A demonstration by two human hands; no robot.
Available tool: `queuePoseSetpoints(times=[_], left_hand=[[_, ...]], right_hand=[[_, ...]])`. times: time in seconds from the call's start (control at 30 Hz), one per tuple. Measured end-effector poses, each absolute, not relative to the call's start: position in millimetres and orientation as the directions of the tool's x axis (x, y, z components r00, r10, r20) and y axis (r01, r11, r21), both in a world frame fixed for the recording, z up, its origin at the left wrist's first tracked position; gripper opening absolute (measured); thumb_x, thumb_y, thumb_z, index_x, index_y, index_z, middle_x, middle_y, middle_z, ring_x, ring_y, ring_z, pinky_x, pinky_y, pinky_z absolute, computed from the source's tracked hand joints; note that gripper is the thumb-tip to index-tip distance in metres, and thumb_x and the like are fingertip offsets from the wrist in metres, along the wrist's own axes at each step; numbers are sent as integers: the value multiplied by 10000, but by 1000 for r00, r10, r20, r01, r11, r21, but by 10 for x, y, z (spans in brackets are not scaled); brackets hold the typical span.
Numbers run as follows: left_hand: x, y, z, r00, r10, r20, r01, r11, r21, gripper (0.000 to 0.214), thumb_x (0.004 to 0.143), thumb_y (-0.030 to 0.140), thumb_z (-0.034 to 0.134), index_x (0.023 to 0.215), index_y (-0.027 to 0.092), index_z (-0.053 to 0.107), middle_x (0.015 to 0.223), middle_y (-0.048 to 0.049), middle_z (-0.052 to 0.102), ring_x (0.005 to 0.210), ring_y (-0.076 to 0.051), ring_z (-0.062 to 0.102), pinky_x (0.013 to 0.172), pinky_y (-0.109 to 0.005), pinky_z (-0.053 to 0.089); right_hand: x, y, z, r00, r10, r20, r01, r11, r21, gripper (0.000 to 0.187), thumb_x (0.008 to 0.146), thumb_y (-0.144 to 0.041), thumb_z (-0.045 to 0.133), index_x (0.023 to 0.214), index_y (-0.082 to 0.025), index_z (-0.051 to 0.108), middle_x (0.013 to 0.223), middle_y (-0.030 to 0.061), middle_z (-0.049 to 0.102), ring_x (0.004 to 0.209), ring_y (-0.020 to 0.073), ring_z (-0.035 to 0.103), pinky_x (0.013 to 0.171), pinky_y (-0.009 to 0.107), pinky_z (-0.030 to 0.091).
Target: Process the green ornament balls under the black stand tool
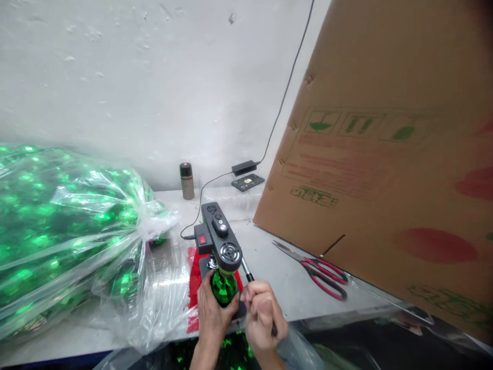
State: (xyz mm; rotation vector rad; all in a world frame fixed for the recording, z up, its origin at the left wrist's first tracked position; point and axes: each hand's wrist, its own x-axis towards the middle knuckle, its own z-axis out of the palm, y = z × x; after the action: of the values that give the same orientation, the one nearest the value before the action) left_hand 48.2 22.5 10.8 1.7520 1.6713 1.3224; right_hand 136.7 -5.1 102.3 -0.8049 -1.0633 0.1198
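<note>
White wall point(154, 77), pale tbl point(265, 267), cardbd box point(365, 154), green ball point(224, 289) in L hand point(212, 308)

A: L hand point(212, 304) doing what?
B: Cupping green faceted ball point(224, 289), right below blk machine's point(223, 237) near end.
A: R hand point(264, 313)?
B: Fist round blk handle point(250, 278) of metal rod point(245, 266), beside machine.
A: Rest of worktop point(265, 257)?
B: Red cloth point(193, 308) under machine. Scissors point(304, 259) on R, nr cardboard box point(370, 169). Blk adapter point(244, 167) w/ cable point(287, 90) + dark flat item point(248, 182) at back, nr wall point(165, 77); capped bottle point(187, 186) L of those. Far L: gathered clear bag point(154, 221), shiny green stuff point(42, 240) inside.
</note>
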Motion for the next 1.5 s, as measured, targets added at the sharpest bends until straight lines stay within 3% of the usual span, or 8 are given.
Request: queuePoseSetpoints(times=[0.2,0.33,0.47,0.7,0.93,1.17,1.4,1.5], left_hand=[[466,242,154,-165,930,328,524,-200,828,692,796,479,779,1388,159,616,1333,-246,785,1206,-449,790,1046,-625,635],[444,305,236,-170,953,251,447,-152,882,759,745,514,809,1393,168,618,1348,-230,777,1246,-457,772,1108,-652,607],[356,110,109,-158,972,173,371,-104,923,843,781,525,814,1491,154,552,1511,-251,692,1419,-458,684,1208,-647,553],[-113,-342,-268,-116,939,323,372,-260,891,838,948,716,650,1601,202,536,1661,-245,584,1602,-446,523,1317,-571,470],[-625,1273,963,-381,902,203,708,144,691,575,1032,245,471,1533,-24,555,1656,-366,524,1632,-454,466,1352,-602,361],[-786,1995,1220,-292,940,174,762,118,637,294,907,159,703,1187,94,765,1275,-231,810,1438,-443,654,1255,-495,468],[-780,1438,1128,-296,952,81,715,165,680,638,913,458,707,1449,128,605,1329,-233,790,1296,-422,760,1089,-499,587],[-719,929,950,-258,966,19,527,125,841,803,858,664,699,1461,146,581,1383,-218,770,1275,-393,775,1087,-494,609]], right_hand=[[1437,-71,1139,428,455,781,318,733,-601,463,1182,-322,440,739,-235,541,734,-2,623,647,153,607,637,303,525],[1473,-64,1638,422,522,741,319,680,-660,385,1164,-191,466,799,-226,583,746,-9,621,630,129,588,579,265,446],[1479,-32,2085,420,575,702,305,639,-706,441,1164,-210,495,724,-230,490,663,-37,516,590,113,536,549,250,402],[1497,-72,1947,392,530,752,339,677,-654,386,1156,-185,490,775,-231,534,688,-26,556,614,112,555,566,239,421],[1507,-78,1814,421,518,745,317,685,-656,381,1142,-216,536,761,-230,519,640,-22,518,549,118,463,504,266,334],[1463,-153,1708,478,599,642,252,607,-753,412,1149,-306,566,747,-225,528,663,-2,527,575,145,480,539,302,340],[1420,-166,1753,479,583,657,248,628,-738,414,1157,-232,528,743,-230,512,676,1,536,620,151,507,574,300,359],[1467,-155,1829,425,585,691,291,635,-716,403,1153,-205,517,751,-232,520,688,-5,564,593,131,508,537,278,346]])
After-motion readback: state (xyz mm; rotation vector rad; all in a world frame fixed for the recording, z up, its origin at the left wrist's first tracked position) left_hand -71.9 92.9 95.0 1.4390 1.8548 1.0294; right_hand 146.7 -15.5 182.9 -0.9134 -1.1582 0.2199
